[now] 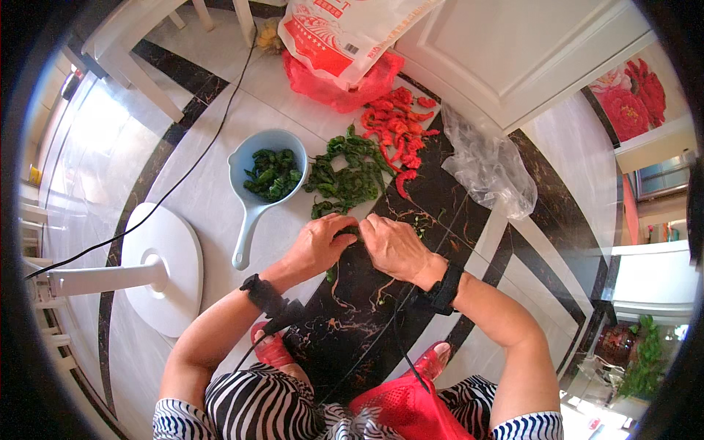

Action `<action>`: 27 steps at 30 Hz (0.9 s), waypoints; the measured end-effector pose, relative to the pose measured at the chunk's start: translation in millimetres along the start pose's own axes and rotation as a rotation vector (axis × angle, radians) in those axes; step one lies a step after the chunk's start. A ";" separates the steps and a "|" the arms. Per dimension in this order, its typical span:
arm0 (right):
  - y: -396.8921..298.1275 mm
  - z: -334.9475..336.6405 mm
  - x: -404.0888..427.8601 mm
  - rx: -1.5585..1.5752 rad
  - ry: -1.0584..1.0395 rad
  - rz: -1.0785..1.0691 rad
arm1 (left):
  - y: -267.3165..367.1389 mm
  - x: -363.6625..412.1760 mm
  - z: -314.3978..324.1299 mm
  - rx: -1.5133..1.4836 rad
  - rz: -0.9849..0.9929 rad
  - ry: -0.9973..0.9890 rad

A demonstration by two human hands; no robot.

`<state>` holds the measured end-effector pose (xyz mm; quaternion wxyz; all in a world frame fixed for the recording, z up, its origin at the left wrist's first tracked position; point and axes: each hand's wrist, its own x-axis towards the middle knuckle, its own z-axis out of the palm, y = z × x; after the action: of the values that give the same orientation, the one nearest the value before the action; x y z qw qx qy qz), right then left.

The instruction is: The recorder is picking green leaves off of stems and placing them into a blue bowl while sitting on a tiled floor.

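My left hand (324, 245) grips a dark green pepper (352, 230), most of it hidden by the fingers. Against the near end of it, my right hand (393, 247) pinches with thumb and forefinger; what lies under those fingertips is hidden. Just beyond both hands spreads a loose pile of wrinkled green peppers (352, 181) on the tiled floor. Wrinkled red chili peppers (399, 126) form another heap behind it, to the right. A light blue plastic dipper (239, 206) stands left of the green pile, with more green peppers (272, 176) inside and its handle towards me.
A crumpled clear plastic bag (492, 165) lies right of the red heap. Behind the piles sit a red plastic bag (330, 91) and a printed white sack (346, 38). A white pedestal base (181, 275) is at left, with a black cable (190, 176) crossing above it. Stem scraps (421, 223) litter the dark tiles.
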<state>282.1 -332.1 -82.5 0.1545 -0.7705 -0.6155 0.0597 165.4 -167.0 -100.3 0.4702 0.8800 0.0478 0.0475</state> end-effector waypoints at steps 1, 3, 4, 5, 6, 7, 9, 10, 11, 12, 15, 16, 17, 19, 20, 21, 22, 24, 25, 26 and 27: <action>0.6 0.6 0.1 0.049 0.027 -0.019 | -0.3 -0.7 -0.8 -0.060 0.001 0.002; 4.1 -1.6 7.2 0.248 0.068 0.040 | -0.1 0.3 -3.6 -0.123 0.007 -0.001; 8.0 -3.9 11.1 0.447 0.110 0.096 | 2.0 2.7 -7.7 -0.238 -0.041 0.016; 12.3 -9.1 15.3 0.443 0.111 0.102 | 5.3 5.7 -12.7 -0.353 -0.090 0.033; 13.2 -14.6 21.8 0.865 0.036 0.289 | 10.5 6.4 -22.0 -0.372 -0.156 0.027; 10.5 -20.9 26.4 1.285 -0.048 0.476 | 11.9 8.1 -27.9 -0.370 -0.160 0.027; 3.3 -25.5 34.1 1.618 0.004 0.579 | 12.5 15.5 -37.3 -0.504 -0.073 0.157; 7.6 -22.2 37.1 1.427 -0.009 0.535 | 12.2 19.9 -45.8 -0.509 -0.117 0.191; 11.8 -17.1 39.5 1.237 -0.022 0.488 | 7.9 23.6 -57.0 -0.257 -0.041 0.266; 21.6 -13.6 35.0 1.096 -0.080 0.481 | -2.7 27.0 -65.4 -0.111 -0.008 0.353; 58.8 27.7 -6.4 0.046 -0.014 0.123 | -16.7 32.8 -79.9 0.205 0.058 0.562; 45.8 23.8 -11.8 -0.160 -0.098 0.253 | -21.1 31.1 -81.6 0.375 0.087 0.677; 43.8 33.5 -12.4 -0.153 -0.101 0.248 | -22.3 28.5 -82.5 0.380 0.078 0.676; 43.7 54.4 -11.0 0.056 -0.097 0.187 | -20.3 28.1 -80.3 0.302 0.073 0.685; 37.6 64.8 -4.8 0.180 0.008 0.121 | -24.3 26.3 -78.6 0.303 0.070 0.683; 29.3 72.9 4.6 0.181 0.008 0.122 | -29.7 24.8 -76.0 0.211 0.038 0.554; 22.3 80.5 14.4 0.188 0.047 0.144 | -34.1 24.6 -72.0 0.117 0.011 0.425; 13.1 94.0 29.2 0.102 0.151 0.140 | -30.5 19.4 -60.5 -0.001 -0.081 0.330; 12.3 98.8 33.4 0.103 0.155 0.139 | -27.8 14.8 -56.4 -0.054 -0.150 0.279; 13.1 103.1 36.5 0.049 0.100 0.149 | -28.5 9.6 -51.2 -0.078 -0.170 0.256; 15.2 108.6 38.9 -0.005 0.043 0.159 | -31.5 4.3 -47.8 -0.077 -0.170 0.256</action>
<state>274.7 -279.5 -186.1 0.1604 -0.8184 -0.5492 0.0539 162.3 -109.6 -99.9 0.4958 0.8409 0.1798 0.1214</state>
